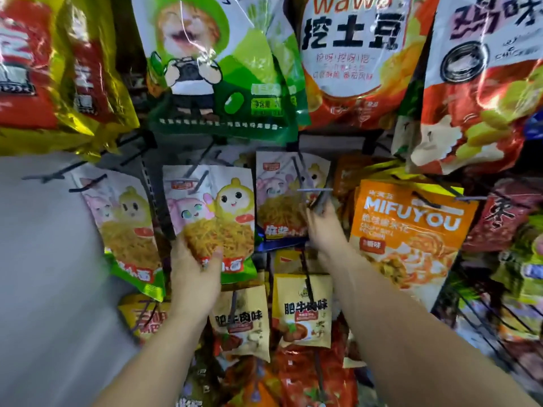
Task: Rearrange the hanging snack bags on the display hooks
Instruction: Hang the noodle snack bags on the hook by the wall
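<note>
Head view. The rack of black wire hooks was packed with snack bags, and a grey wall (44, 259) lay at the left.

Left hand (195, 268): it gripped the lower half of a green-bottomed noodle bag (208, 207). The thumb lay across the front under the noodle picture and the fingers were curled round the bag's left edge. This bag sat in the middle row, left of centre, roughly upright. A black hook prong (201, 179) crossed its top edge; could not tell whether the prong passed through the hang hole.

A neighbouring noodle bag (123, 227) of the same design hung just to the left, tilted, not touched by the hand.

Right hand (326, 230): it was raised at the right edge of a blue-bottomed noodle bag (279, 201), with the fingertips at a dark hook (321, 198) there. The hand was motion-blurred, so its grip could not be told.

Right of that hand hung an orange MIFUYOU bag (411, 230) on its own hook.

Upper row, left to right:
- red-and-gold bags (44, 69)
- a green cat-print bag (211, 63)
- a white-and-orange potato snack bag (352, 60)
- a red-and-white bag (484, 83)

Lower row: two beige beef-flavour bags (302, 309) hung side by side between the forearms, with red bags below them.
</note>
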`<state>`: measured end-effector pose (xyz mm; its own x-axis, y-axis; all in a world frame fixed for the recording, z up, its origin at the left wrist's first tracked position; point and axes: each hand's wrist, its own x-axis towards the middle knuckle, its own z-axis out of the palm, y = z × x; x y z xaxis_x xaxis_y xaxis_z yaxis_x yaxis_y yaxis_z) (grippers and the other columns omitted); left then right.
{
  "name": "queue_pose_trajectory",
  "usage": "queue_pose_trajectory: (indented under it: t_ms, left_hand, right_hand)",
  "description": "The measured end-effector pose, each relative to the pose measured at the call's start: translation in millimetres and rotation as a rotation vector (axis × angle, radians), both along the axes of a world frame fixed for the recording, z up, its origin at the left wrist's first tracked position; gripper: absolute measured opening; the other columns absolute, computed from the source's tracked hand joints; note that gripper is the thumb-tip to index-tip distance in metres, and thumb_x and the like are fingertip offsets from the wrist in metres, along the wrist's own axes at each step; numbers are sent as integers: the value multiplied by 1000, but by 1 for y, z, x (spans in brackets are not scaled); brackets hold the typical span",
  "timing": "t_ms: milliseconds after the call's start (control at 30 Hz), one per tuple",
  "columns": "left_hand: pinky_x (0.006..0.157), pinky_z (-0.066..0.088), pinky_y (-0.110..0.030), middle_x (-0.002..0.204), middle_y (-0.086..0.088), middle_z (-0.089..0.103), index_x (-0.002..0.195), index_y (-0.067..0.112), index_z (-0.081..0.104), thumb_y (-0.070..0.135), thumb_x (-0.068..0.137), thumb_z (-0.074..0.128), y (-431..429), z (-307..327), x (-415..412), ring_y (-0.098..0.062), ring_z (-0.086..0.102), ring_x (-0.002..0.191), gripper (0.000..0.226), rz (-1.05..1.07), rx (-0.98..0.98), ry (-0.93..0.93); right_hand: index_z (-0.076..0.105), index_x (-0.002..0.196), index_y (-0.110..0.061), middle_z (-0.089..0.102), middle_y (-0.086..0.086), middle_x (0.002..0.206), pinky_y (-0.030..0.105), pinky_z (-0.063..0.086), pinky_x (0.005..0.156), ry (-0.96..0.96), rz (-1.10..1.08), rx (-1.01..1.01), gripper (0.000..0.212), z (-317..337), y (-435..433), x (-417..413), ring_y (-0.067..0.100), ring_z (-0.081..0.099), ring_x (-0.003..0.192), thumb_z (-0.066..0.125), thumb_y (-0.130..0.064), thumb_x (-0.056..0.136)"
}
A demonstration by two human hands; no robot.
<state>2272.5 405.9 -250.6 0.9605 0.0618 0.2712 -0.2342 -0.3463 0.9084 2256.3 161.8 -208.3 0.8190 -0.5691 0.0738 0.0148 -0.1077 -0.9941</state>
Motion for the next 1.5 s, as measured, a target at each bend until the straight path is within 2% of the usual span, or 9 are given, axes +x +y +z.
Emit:
queue_pose_trajectory:
  t_ms: [100,233,433,533,667,800,967,1267,1500]
  left_hand:
    - [117,38,-45,149,-2,52,155,27,38,31,97,68,1,-1,10,-25,49,138,65,4,-30,-1]
    - [112,41,-40,136,13,53,151,28,42,30,99,67,0,-1,16,-12,51,124,58,16,-110,11]
    - [106,43,-39,133,7,57,149,21,45,26,102,63,2,-6,26,-19,54,122,50,48,-167,25]
    - [102,45,-39,132,0,60,146,18,48,27,103,61,0,-6,25,-26,58,122,46,86,-200,32]
    - [91,41,-33,118,2,55,148,17,45,27,106,56,-8,3,22,-23,54,109,45,77,-336,88]
    - [68,39,-33,89,2,58,114,13,56,31,106,55,-9,5,28,-31,58,94,20,88,-317,64]
    - [79,47,-28,107,-3,69,119,17,62,28,107,54,-12,11,26,-25,65,101,18,50,-391,48]
    - [56,45,-4,89,6,66,117,8,66,17,111,47,-2,31,2,14,61,64,22,-28,-536,30]
    - [67,49,-30,79,4,67,94,19,68,21,110,48,21,42,-20,-8,61,70,26,-71,-514,-34]
  right_hand:
    - [16,162,-41,53,-6,139,56,56,96,36,-34,115,80,12,-3,7,26,59,121,63,-50,98]
    - [9,165,-35,50,1,139,20,53,57,52,-39,180,73,18,-13,18,15,61,98,53,-37,107]
    - [32,158,-37,56,7,147,47,53,93,-3,-50,234,55,7,-8,29,30,59,127,51,-37,106]
    - [65,123,-23,75,7,105,30,56,73,-102,-62,383,26,10,0,26,19,72,93,43,-24,110]
    - [70,81,-13,73,4,62,32,53,65,-101,-45,542,45,14,9,21,15,73,55,36,-17,111]
    - [74,83,-16,73,11,86,45,58,92,-143,-62,241,29,12,21,13,29,71,85,53,-19,102]
    - [74,90,-20,72,18,86,53,60,74,-147,-207,-197,25,-6,27,-3,37,70,83,54,-20,106]
    - [61,79,-5,47,3,60,33,31,56,-172,-259,-211,42,4,59,-56,13,41,56,51,-34,107]
    - [50,67,-14,40,2,58,18,27,43,-196,-237,-187,46,19,75,-101,6,33,46,49,-32,109]
